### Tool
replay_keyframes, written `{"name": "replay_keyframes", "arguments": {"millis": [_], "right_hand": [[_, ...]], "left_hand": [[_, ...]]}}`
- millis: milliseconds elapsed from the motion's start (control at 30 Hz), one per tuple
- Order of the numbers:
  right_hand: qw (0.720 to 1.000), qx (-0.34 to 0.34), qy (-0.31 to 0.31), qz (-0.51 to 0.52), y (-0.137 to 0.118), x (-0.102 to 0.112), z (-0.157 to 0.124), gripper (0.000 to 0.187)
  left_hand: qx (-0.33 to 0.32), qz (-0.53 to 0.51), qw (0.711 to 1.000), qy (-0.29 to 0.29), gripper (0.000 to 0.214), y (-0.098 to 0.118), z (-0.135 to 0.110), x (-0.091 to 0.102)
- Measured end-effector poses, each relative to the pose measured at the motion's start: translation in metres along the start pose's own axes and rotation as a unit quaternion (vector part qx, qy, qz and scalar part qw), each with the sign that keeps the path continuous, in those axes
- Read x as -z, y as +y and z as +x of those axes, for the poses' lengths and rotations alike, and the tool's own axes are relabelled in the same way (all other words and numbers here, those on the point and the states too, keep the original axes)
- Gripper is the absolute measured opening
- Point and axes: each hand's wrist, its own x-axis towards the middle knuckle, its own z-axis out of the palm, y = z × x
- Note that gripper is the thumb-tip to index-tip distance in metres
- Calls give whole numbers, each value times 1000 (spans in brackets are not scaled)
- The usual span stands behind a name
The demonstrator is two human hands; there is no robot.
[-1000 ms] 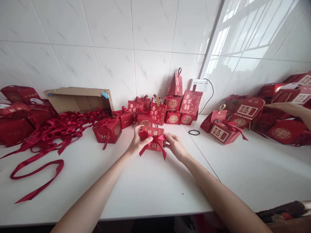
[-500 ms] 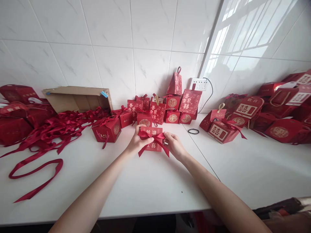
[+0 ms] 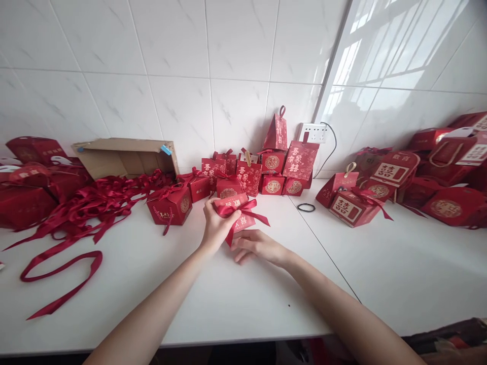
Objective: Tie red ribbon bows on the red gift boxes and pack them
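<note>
The left hand (image 3: 215, 229) held a small red box (image 3: 243, 223) with printed lettering, to the right of the cardboard carton (image 3: 122, 165) and nearer the person than it. The grip was narrow: thumb across the front by the knot of a red ribbon bow (image 3: 248, 205), fingers wrapped round the box's side. The box was tilted, the ribbon's ends spread apart. The right hand (image 3: 262, 247) was just below the box, fingers loosely curled; whether its fingertips met the ribbon's lower end could not be made out. For neat work, the thumb belonged on the knot, with the ribbon ends smoothed flat and free of twists, and pressure light enough not to buckle the card walls.

On the white table (image 3: 213, 309), a heap of red ribbon (image 3: 110, 197) lay before the carton, with one loose strip (image 3: 98, 262) nearer the person. Just right of the carton stood a bow-topped box (image 3: 177, 208), near the left hand. Farther right of the carton, stacked red boxes (image 3: 273, 163) crowded behind the held box, leaving little room to push it back. A black ring (image 3: 306, 211) lay in front of them, and farthest from the carton was a pile of boxes (image 3: 447, 208).
</note>
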Motion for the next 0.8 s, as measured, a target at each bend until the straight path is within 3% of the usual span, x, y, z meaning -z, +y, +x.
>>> {"name": "replay_keyframes", "arguments": {"millis": [200,533,800], "right_hand": [[997,50,52,39,14,-22,10,44],[996,63,29,-54,15,-22,8,39],[995,66,-14,-66,8,-23,4,44]], "left_hand": [[18,22,1000,9,54,2,-3,-5],[2,31,999,6,52,1,-2,-3],[2,22,1000,-3,50,1,0,-2]]}}
